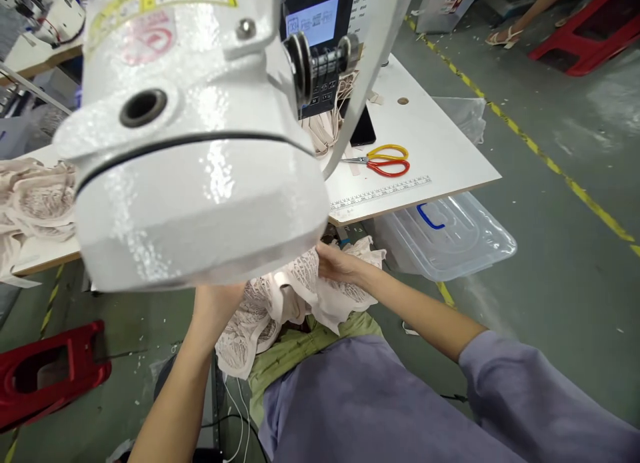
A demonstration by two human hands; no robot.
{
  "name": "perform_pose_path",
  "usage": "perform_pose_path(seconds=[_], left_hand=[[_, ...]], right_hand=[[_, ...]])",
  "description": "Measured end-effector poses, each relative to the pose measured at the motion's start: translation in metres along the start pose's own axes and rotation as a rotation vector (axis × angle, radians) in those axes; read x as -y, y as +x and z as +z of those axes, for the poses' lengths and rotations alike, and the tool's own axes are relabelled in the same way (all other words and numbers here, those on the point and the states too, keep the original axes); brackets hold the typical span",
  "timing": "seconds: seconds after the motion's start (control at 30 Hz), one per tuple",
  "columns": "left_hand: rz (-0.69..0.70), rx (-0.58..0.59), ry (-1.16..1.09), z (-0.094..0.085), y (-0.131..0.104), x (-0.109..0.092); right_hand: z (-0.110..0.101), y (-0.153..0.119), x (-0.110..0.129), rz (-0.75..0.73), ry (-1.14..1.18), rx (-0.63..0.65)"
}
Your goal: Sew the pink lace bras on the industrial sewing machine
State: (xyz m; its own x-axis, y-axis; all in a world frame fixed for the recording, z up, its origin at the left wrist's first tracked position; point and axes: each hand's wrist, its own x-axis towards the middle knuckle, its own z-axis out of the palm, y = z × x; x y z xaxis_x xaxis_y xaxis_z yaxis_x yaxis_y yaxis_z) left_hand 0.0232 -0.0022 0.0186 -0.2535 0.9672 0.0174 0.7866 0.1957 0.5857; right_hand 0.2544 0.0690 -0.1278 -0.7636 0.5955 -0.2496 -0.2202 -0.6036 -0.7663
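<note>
A white sewing machine head fills the upper left of the view and covers the sewing area. Below it, a bundle of pale pink lace bras lies across my lap, on green cloth. My right hand grips the lace at the right side, its fingertips partly hidden by the fabric and the machine. Only the back and wrist of my left hand show at the left of the lace; its fingers are hidden under the machine head.
Yellow-and-red scissors, a phone and a printed ruler are on the white table. More lace bras lie at the left. A lidded clear bin stands below the table's right edge. Red stools flank the floor.
</note>
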Motion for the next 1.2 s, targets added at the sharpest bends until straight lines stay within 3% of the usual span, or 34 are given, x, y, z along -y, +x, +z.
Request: perform_pose_path(seconds=[0.1,0.2,0.33,0.53,0.6,0.73,0.83,0.9,1.0,1.07,1.1,1.2], left_hand=[[0.004,0.034,0.041,0.002,0.001,0.001],[0.035,0.014,0.006,0.005,0.002,-0.002],[0.055,0.009,-0.066,0.008,0.001,-0.004],[-0.036,0.099,-0.005,0.009,-0.006,0.011],[-0.029,0.055,0.051,0.009,-0.009,0.017],[0.09,-0.173,0.123,0.005,-0.028,0.011],[0.329,-0.272,0.116,0.004,-0.056,-0.014],[0.593,-0.277,0.038,0.005,-0.074,-0.036],[0.893,-0.202,-0.017,0.01,-0.091,-0.061],[0.894,-0.086,0.014,0.014,-0.093,-0.064],[0.839,-0.012,0.02,0.016,-0.092,-0.062],[0.604,0.198,-0.018,0.017,-0.084,-0.046]], right_hand=[[-0.006,-0.009,-0.022,0.128,0.197,0.094],[-0.015,-0.018,-0.028,0.151,0.229,0.047],[-0.023,-0.023,-0.023,0.077,0.252,-0.114],[-0.028,-0.042,0.0,-0.013,0.155,-0.159],[-0.033,-0.053,0.012,-0.076,0.066,-0.193],[-0.037,-0.078,0.042,-0.216,-0.156,-0.329],[-0.012,-0.091,0.064,-0.355,-0.342,-0.444],[0.02,-0.095,0.076,-0.423,-0.58,-0.356],[0.071,-0.096,0.085,-0.471,-0.955,0.106],[0.094,-0.096,0.085,-0.536,-1.095,0.345],[0.101,-0.095,0.085,-0.554,-1.135,0.392],[0.103,-0.093,0.083,-0.529,-1.12,0.334]])
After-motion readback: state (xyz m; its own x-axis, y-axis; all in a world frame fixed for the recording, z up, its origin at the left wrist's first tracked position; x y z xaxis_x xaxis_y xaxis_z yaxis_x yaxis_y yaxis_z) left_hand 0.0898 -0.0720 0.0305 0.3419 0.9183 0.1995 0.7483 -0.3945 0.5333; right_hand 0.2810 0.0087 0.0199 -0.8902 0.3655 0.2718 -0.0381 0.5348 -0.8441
